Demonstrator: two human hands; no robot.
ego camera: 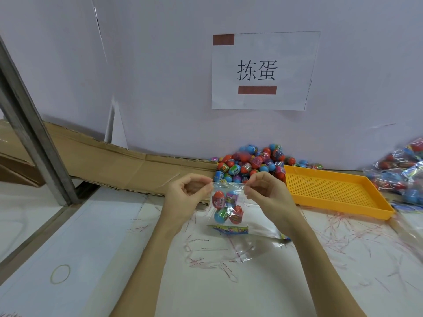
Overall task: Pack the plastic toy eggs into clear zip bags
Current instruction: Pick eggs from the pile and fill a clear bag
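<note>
A clear zip bag [229, 186] hangs above the table between my two hands. Several red, blue and purple toy eggs [227, 208] sit inside it. My left hand [187, 193] pinches the bag's top left corner. My right hand [263, 191] pinches the top right corner. Behind the hands, a heap of loose toy eggs [254, 163] lies against the wall. A colourful printed strip [227, 229] lies flat on the table under the bag.
An orange perforated tray [332, 191] stands to the right. Filled bags of eggs [402, 170] are piled at the far right. Flattened cardboard [114, 165] runs along the wall at left beside a metal post [29, 133]. A rubber band [60, 273] and scattered red strips [343, 225] lie on the table.
</note>
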